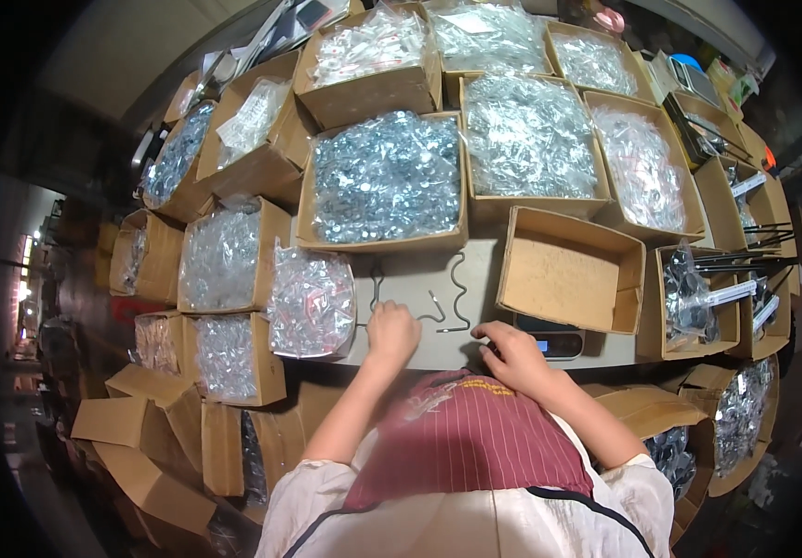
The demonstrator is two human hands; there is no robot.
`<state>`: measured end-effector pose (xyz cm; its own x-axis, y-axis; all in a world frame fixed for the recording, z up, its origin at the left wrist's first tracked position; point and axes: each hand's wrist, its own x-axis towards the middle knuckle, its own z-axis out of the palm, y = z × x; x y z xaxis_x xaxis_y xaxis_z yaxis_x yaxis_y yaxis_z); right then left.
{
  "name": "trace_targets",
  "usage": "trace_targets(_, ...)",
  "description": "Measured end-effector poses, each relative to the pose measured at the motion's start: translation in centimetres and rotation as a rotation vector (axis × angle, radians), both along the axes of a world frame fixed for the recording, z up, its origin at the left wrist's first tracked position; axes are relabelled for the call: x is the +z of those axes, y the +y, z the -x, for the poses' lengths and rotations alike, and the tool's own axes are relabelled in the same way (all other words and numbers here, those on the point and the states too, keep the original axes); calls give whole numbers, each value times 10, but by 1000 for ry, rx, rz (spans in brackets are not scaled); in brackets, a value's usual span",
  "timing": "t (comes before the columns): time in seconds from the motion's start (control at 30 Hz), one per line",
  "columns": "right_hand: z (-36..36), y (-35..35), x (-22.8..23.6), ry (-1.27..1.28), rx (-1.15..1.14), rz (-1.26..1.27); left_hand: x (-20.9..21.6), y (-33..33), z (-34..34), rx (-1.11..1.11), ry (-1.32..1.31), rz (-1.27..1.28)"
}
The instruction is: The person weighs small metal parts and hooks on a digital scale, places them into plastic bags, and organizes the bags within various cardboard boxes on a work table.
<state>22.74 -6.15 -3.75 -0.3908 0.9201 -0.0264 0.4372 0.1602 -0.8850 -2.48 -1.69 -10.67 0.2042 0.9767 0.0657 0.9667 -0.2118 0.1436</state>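
Observation:
My left hand is low over the grey worktop, its fingers closed on a bent metal rod that sticks out beyond the fingertips. Just to its right lies a second bent rod, one end close to the fingers. A wavy metal rod lies farther right, its foot turned sideways near my right hand. With thumb and index finger apart, my right hand holds nothing that I can see. It hovers at the table's front edge, beside a small scale with a lit display.
An unfilled cardboard box stands over the scale. Behind it, boxes of small bagged parts crowd the worktop. A bagged-parts box stands left of my left hand. Black rods jut from boxes at right.

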Motion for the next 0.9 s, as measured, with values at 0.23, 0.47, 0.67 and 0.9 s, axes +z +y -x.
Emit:
trace_targets(0.23, 39, 23, -43, -617, 159, -333, -5, -12, -12, -20, 29, -15)
trace_targets(0.47, 45, 16, -73, -558, 168, -384, 33, 19, -24, 189, -316, 195)
trace_targets(0.67, 50, 14, -71, -505, 201, -230, 13, 29, -25, 309, -514, 319)
trace_targets(0.9, 45, 16, -73, -442, 142, -24, 14, 25, -23, 393, -733, 322)
